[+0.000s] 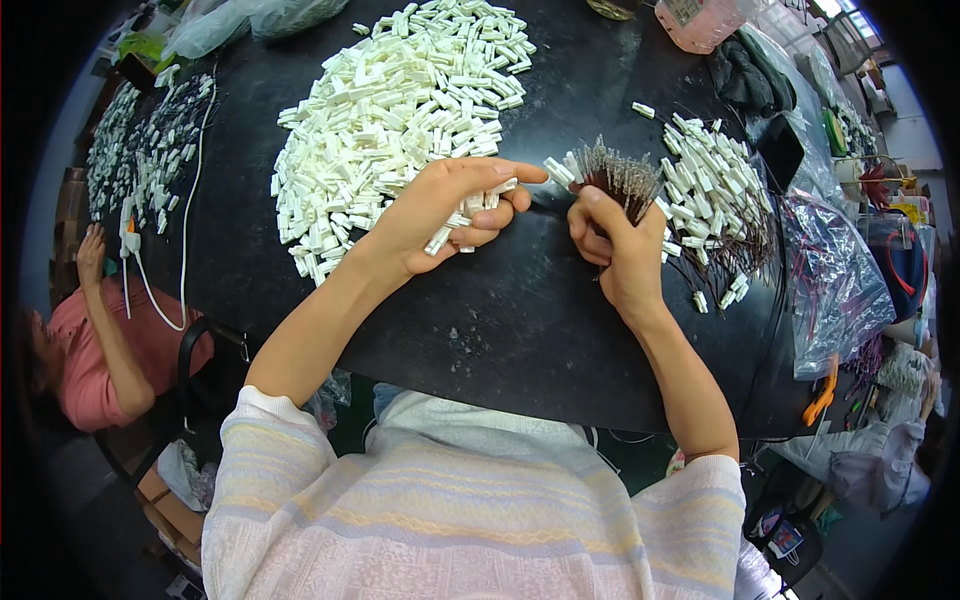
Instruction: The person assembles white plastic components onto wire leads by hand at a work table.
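Several small white plastic connector housings (468, 212) lie in my left hand (440, 205), its fingers curled around them and the index finger stretched toward the right. My right hand (622, 235) is closed around a bundle of thin dark wires (622, 175) with silvery tips fanned upward. A few white housings (562, 172) sit at the left edge of that bundle, close to my left fingertip. Behind my left hand spreads a large heap of white housings (400, 100). To the right of my right hand lies a pile of housings with dark wires attached (715, 185).
A black table (470, 320) bears everything. On the right are a phone (780, 153), a clear plastic bag (835, 270) and orange-handled scissors (822, 395). A pink container (695, 22) stands at the back. At left, a person in a pink top (130, 345) sits beside another connector pile (150, 150).
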A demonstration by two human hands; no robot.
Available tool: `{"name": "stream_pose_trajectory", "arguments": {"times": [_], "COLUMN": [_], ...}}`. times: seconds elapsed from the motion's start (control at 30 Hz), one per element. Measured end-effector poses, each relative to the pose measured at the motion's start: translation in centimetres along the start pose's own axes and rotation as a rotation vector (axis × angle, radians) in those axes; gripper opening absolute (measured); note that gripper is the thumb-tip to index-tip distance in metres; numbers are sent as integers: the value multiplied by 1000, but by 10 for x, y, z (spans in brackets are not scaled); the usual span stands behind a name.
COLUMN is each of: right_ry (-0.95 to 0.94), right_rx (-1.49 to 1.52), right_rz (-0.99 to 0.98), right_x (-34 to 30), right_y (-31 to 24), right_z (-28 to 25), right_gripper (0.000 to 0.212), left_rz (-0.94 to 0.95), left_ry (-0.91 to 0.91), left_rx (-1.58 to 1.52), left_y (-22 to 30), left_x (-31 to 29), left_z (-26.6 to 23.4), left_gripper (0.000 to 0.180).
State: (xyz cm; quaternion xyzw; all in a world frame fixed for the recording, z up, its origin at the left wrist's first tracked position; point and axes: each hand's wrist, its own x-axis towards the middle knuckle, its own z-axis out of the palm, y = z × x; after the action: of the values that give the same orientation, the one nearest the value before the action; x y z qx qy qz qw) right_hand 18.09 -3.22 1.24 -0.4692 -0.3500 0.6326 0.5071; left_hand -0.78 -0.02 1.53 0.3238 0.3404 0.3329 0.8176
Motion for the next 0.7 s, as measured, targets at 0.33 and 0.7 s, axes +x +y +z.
{"name": "stream_pose_trajectory", "arguments": {"times": [0.33,0.7], "right_ry": [-36,26], "right_rx": [-114,-56], "right_rz": [4,1], "right_x": [0,-4], "right_y": [0,1], "right_z": [3,4], "right_gripper": [12,7], "left_rz": [52,72], "left_ry": [-21,57], "left_rx": [12,-27], "left_y": [4,11], "left_x": [-3,-3], "left_z": [-9,-9], "left_gripper": [26,31]}}
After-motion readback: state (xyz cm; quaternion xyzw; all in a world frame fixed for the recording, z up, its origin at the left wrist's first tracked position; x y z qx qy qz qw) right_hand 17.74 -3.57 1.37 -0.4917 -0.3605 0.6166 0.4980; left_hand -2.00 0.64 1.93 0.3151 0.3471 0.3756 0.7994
